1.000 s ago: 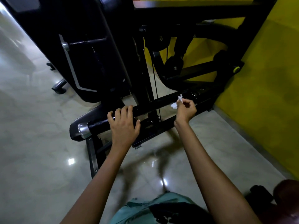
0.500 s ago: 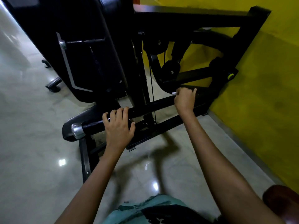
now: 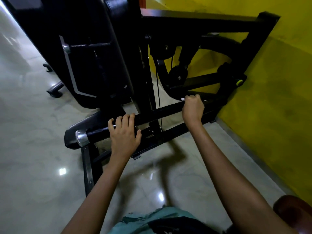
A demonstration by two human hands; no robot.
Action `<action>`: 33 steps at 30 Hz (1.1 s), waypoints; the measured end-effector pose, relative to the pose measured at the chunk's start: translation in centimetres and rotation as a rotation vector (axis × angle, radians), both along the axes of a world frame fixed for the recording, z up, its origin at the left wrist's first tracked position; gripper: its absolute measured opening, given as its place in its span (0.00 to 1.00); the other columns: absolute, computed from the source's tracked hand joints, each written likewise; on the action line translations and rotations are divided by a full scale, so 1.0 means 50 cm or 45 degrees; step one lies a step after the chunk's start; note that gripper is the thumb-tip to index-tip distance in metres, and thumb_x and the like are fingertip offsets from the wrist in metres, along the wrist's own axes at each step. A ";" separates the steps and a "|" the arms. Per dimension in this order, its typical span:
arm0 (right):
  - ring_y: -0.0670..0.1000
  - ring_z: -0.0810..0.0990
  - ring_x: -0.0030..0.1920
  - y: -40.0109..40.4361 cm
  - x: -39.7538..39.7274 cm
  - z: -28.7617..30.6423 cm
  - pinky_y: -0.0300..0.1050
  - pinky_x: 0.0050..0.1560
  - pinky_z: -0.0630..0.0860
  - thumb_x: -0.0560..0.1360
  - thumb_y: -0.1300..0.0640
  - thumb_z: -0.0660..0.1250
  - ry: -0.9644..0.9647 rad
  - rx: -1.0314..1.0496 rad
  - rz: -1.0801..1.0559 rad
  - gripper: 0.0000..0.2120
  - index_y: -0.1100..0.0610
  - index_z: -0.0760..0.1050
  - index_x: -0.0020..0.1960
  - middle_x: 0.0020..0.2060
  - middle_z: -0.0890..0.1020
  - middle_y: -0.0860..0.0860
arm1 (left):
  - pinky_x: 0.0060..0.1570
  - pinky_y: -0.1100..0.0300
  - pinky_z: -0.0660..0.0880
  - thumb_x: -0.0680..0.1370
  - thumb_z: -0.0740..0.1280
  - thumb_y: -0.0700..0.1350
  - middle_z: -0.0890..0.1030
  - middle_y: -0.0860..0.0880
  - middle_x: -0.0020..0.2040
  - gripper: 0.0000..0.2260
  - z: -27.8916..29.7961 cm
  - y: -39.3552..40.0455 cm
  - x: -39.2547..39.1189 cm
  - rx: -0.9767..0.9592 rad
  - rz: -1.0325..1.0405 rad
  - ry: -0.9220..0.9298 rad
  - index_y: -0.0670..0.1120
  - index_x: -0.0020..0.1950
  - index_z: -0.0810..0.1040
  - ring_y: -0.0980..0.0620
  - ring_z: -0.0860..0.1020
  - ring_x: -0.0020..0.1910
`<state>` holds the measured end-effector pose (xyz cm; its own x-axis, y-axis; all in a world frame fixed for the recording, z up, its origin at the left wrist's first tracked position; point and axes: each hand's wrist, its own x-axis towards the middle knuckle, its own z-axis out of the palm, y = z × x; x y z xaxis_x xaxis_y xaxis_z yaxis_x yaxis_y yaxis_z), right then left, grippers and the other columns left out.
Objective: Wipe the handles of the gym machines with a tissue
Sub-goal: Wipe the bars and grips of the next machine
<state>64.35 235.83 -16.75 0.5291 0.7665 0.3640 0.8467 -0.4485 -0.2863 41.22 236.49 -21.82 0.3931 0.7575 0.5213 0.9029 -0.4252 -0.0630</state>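
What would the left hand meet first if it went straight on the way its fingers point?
Probably the black seat pad above the bar that the left hand rests on, though depth is unclear from this one view.

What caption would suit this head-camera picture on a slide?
Left hand rests on the black bar handle; right hand grips a white tissue on it.

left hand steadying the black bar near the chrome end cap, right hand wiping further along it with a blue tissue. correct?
Not quite: the tissue is white, not blue; only a small bit shows past the curled fingers of the right hand in the head view. The rest holds: the left hand rests on the black bar near the chrome end cap.
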 end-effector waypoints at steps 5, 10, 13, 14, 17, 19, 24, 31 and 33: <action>0.57 0.79 0.52 -0.006 -0.039 -0.019 0.45 0.49 0.76 0.76 0.68 0.61 0.173 -0.040 0.126 0.13 0.63 0.78 0.58 0.50 0.80 0.60 | 0.59 0.45 0.63 0.73 0.57 0.55 0.77 0.43 0.54 0.24 -0.002 0.000 -0.001 0.000 -0.005 -0.003 0.42 0.63 0.72 0.44 0.73 0.53; 0.56 0.76 0.55 -0.016 -0.006 -0.005 0.46 0.48 0.73 0.77 0.66 0.61 0.112 0.079 0.071 0.12 0.62 0.78 0.58 0.53 0.78 0.59 | 0.60 0.45 0.61 0.73 0.57 0.55 0.78 0.43 0.55 0.25 0.001 0.001 -0.002 -0.025 -0.002 0.006 0.42 0.64 0.73 0.43 0.75 0.53; 0.57 0.75 0.55 0.000 0.001 0.003 0.48 0.46 0.73 0.76 0.67 0.61 -0.004 -0.075 0.000 0.10 0.64 0.78 0.54 0.51 0.79 0.59 | 0.60 0.46 0.62 0.72 0.58 0.55 0.78 0.44 0.55 0.25 0.001 -0.001 -0.003 -0.025 -0.001 0.014 0.42 0.63 0.73 0.44 0.74 0.53; 0.58 0.75 0.54 0.004 -0.008 0.001 0.49 0.46 0.74 0.76 0.67 0.62 0.015 -0.116 0.009 0.09 0.66 0.78 0.54 0.52 0.78 0.60 | 0.59 0.46 0.62 0.72 0.60 0.54 0.77 0.44 0.55 0.24 0.001 -0.001 -0.003 -0.024 -0.005 0.010 0.42 0.63 0.73 0.44 0.74 0.53; 0.60 0.76 0.54 0.007 -0.019 -0.015 0.48 0.49 0.75 0.75 0.67 0.61 0.129 -0.121 0.043 0.11 0.68 0.76 0.55 0.54 0.76 0.62 | 0.60 0.45 0.63 0.71 0.66 0.53 0.78 0.43 0.55 0.25 0.000 -0.001 -0.002 -0.035 -0.024 0.001 0.41 0.64 0.73 0.43 0.74 0.53; 0.59 0.79 0.51 0.006 0.002 -0.023 0.46 0.48 0.77 0.75 0.68 0.60 0.324 -0.019 0.067 0.11 0.68 0.77 0.55 0.53 0.78 0.62 | 0.60 0.45 0.61 0.70 0.71 0.52 0.78 0.43 0.55 0.26 0.002 -0.001 -0.003 -0.043 -0.023 0.011 0.41 0.64 0.73 0.42 0.75 0.53; 0.54 0.81 0.40 -0.003 0.024 -0.019 0.32 0.37 0.72 0.75 0.67 0.64 0.655 0.106 0.167 0.06 0.65 0.78 0.41 0.44 0.81 0.58 | 0.60 0.46 0.61 0.71 0.66 0.53 0.78 0.43 0.55 0.25 0.002 -0.001 -0.003 -0.013 -0.018 0.009 0.42 0.64 0.73 0.43 0.74 0.53; 0.48 0.76 0.41 -0.014 -0.003 -0.030 0.22 0.37 0.65 0.77 0.60 0.65 0.603 0.098 0.325 0.08 0.64 0.80 0.46 0.47 0.79 0.58 | 0.60 0.44 0.62 0.71 0.67 0.53 0.77 0.43 0.56 0.25 0.000 -0.001 -0.003 -0.022 -0.024 -0.002 0.41 0.64 0.72 0.43 0.74 0.54; 0.49 0.75 0.38 -0.007 -0.013 -0.029 0.24 0.34 0.66 0.77 0.59 0.64 0.582 0.112 0.254 0.09 0.64 0.80 0.44 0.46 0.79 0.59 | 0.60 0.45 0.61 0.70 0.70 0.52 0.78 0.43 0.56 0.26 0.000 0.000 -0.004 -0.025 -0.024 0.005 0.41 0.64 0.72 0.43 0.75 0.54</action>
<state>63.71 235.51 -18.20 0.4960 0.8457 0.1969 0.6928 -0.2487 -0.6768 41.04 236.46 -21.81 0.4095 0.7599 0.5049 0.8945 -0.4433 -0.0583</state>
